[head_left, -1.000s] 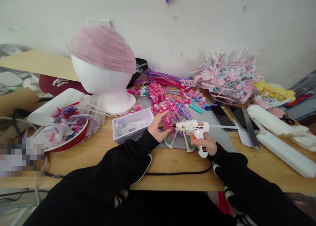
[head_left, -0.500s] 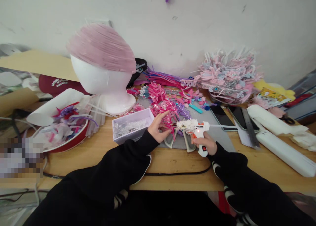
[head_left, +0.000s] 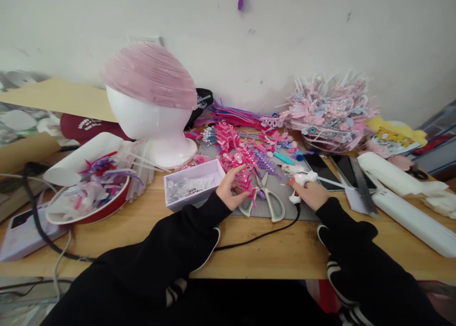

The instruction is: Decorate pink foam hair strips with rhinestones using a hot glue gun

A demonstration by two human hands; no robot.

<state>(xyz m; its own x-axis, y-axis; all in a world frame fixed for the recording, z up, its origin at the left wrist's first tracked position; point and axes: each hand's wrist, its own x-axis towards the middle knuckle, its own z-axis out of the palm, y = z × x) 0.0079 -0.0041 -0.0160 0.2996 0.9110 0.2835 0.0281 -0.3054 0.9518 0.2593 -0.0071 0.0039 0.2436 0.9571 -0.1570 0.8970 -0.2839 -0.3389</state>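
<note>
My left hand (head_left: 233,189) is curled round the near end of a pink feather-shaped pipe-cleaner piece (head_left: 245,179), thumb and fingers at its edges. Small pale beads dot this piece. Off to the right, my right hand (head_left: 313,194) grips a white hot glue gun (head_left: 302,177), its nozzle pointing left and a clear glue stick (head_left: 337,182) sticking out behind. Between the hands lie scissors (head_left: 272,203) with pale handles on a grey mat. Beside my left hand stands a lilac box (head_left: 194,193) of small clear and silvery beads.
A white foam head (head_left: 149,112) with a pink cap stands behind the box. At left is a red-rimmed bowl (head_left: 103,215) of scraps. Pink headband-like pieces (head_left: 327,112) are heaped at back right. Phones, a metal ruler (head_left: 363,188) and white rolls lie at right. A black cord (head_left: 260,238) crosses the front.
My right hand has carried the glue gun away to the right and lowered it near the mat, uncovering the scissors. My left hand stays at the pink piece.
</note>
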